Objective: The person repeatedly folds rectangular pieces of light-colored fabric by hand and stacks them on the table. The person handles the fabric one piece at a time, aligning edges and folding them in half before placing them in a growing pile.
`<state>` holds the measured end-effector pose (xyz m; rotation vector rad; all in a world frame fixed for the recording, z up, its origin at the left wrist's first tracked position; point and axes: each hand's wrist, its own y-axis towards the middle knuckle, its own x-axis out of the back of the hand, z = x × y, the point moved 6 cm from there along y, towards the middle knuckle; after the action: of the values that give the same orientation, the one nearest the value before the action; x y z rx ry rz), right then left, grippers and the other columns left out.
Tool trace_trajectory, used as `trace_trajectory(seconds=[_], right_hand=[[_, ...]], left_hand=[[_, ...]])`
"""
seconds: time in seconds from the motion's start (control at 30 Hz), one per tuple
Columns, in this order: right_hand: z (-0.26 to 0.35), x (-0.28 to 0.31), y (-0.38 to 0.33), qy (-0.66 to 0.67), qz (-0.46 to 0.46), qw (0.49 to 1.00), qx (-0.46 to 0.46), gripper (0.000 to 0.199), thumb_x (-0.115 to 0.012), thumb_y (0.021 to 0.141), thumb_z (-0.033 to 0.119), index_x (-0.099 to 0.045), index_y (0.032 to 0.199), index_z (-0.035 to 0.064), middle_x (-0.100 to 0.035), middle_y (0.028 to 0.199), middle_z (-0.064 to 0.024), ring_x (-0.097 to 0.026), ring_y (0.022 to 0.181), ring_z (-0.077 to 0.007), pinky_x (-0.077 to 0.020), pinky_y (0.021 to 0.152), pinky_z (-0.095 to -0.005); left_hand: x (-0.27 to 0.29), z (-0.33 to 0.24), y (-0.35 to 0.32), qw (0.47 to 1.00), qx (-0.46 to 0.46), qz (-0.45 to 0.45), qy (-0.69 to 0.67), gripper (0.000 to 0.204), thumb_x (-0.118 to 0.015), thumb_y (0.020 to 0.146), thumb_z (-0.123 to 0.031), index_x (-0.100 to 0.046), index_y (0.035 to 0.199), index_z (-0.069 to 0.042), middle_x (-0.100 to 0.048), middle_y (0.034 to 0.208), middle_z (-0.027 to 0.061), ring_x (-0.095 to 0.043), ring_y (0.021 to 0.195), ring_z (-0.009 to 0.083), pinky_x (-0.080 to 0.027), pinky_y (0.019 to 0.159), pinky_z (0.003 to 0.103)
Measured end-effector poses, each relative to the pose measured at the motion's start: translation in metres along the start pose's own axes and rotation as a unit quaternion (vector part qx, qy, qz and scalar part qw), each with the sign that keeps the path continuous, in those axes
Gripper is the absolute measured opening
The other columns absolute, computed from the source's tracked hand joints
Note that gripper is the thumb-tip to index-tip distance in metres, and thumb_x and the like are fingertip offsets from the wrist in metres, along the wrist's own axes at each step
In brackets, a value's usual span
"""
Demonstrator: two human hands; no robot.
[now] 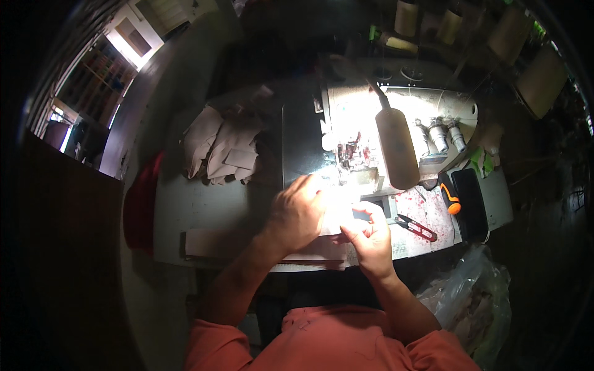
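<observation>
The pale fabric piece lies flat on the counter, directly in front of the sewing machine and under its bright work light. Glare washes out the cloth's edges, so its exact outline cannot be read.

Left hand: palm down, fingers spread flat on the fabric, pressing it to the counter. This grip is apart, not clamped on anything.

Right hand: thumb and forefinger brought together on the near right edge of the fabric, pinching it. This grip is clamped on the cloth.

Step in hand, as judged from the pose: the piece is being aligned and steadied just short of the presser foot area. The next move would call for keeping the pinched edge straight while the flat hand controls the feed, with fingertips kept clear of the needle zone just beyond the left grip.

Surroundings, working outward from the grips:
- Just right of the right grip: a pair of red-handled thread snips on the counter.
- Further right: an orange-handled tool and a dark flat rectangular object.
- Beyond the grips: a long lamp head hanging over the machine bed.
- Left of the left grip, well apart: a stack of beige cut fabric pieces.
- Near the left forearm: a long pale strip along the counter's front edge.
- Far beyond the machine: thread cones.
- Below and right of the counter: a clear plastic bag of scraps.
</observation>
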<state>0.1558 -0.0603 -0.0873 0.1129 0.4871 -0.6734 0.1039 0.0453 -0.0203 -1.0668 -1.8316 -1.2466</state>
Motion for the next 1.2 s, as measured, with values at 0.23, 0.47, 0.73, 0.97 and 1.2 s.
trace_trajectory(seconds=[0.23,0.47,0.73,0.97,1.2], right_hand=[[0.008,-0.008,0.021,-0.039,0.006,0.999,-0.004,0.017,-0.049,0.081,0.001,-0.053,0.096,-0.0053,-0.058,0.084,-0.0112,-0.059,0.066,-0.0161,-0.047,0.06,-0.0234],[0.006,-0.006,0.024,-0.071,0.006,0.997,0.013,0.02,-0.047,0.082,0.002,-0.052,0.1,-0.0056,-0.058,0.086,-0.0117,-0.058,0.068,-0.0158,-0.0482,0.063,-0.0243],[0.012,0.015,0.006,-0.051,-0.023,0.998,0.019,0.019,-0.043,0.083,0.002,-0.049,0.1,-0.005,-0.059,0.077,-0.0159,-0.058,0.067,-0.0173,-0.0482,0.063,-0.0267],[0.003,0.028,-0.019,-0.091,-0.025,0.996,0.002,0.019,-0.042,0.084,0.005,-0.049,0.1,-0.0035,-0.059,0.077,-0.0123,-0.057,0.066,-0.014,-0.0458,0.062,-0.0227],[0.005,0.048,-0.026,-0.117,-0.036,0.992,0.007,0.018,-0.043,0.084,0.006,-0.05,0.098,-0.0034,-0.059,0.077,-0.0113,-0.056,0.065,-0.0127,-0.0452,0.061,-0.0222]], left_hand=[[0.006,0.016,0.025,0.994,0.026,-0.048,-0.092,0.009,-0.054,0.066,-0.001,-0.054,0.075,-0.002,-0.052,0.073,0.0103,-0.053,0.068,0.0266,-0.043,0.06,0.034],[0.006,-0.008,0.004,0.993,-0.04,-0.108,-0.026,0.012,-0.053,0.068,-0.001,-0.055,0.079,0.004,-0.055,0.084,0.0175,-0.054,0.081,0.0325,-0.044,0.072,0.035],[-0.009,0.047,0.031,0.994,0.022,-0.077,-0.072,0.014,-0.053,0.065,-0.003,-0.054,0.079,-0.001,-0.055,0.076,0.0144,-0.056,0.068,0.0289,-0.046,0.061,0.035],[0.002,0.101,0.055,0.973,0.08,-0.136,0.17,0.015,-0.054,0.075,-0.018,-0.058,0.088,-0.01,-0.058,0.074,0.0138,-0.056,0.058,0.0304,-0.046,0.051,0.037],[-0.01,-0.012,-0.056,0.993,-0.054,-0.1,-0.018,0.015,-0.06,0.068,-0.014,-0.052,0.075,-0.004,-0.048,0.066,0.0069,-0.045,0.063,0.0249,-0.037,0.057,0.035]])
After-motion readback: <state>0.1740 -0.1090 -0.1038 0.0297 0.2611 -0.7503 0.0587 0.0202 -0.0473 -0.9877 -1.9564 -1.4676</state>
